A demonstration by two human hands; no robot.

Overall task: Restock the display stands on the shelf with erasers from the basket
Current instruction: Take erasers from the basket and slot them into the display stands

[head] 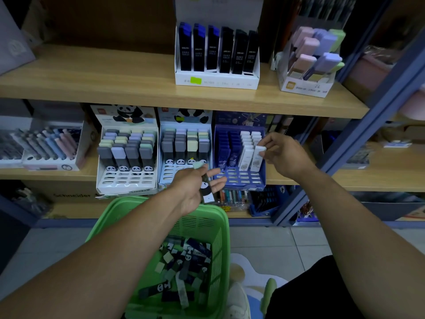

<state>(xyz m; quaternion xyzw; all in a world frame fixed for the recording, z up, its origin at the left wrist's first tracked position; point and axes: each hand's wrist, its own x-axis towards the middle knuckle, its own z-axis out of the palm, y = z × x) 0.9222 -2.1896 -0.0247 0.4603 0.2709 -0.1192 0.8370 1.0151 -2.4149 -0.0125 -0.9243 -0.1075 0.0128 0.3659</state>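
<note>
right hand (pixel 284 153) pinches white eraser (pixel 258 157); left hand (pixel 195 187) holds panda eraser (pixel 205 187).

Erasers (pixel 206 180) in left hand (pixel 195 187)

Two bare arms reach forward, both hands raised.
The left hand (pixel 195 187) lies palm-up, fingers loosely cradling an eraser (pixel 205 183). The right hand (pixel 281 153) pinches a white eraser (pixel 258 157) between thumb and fingertips.
</note>
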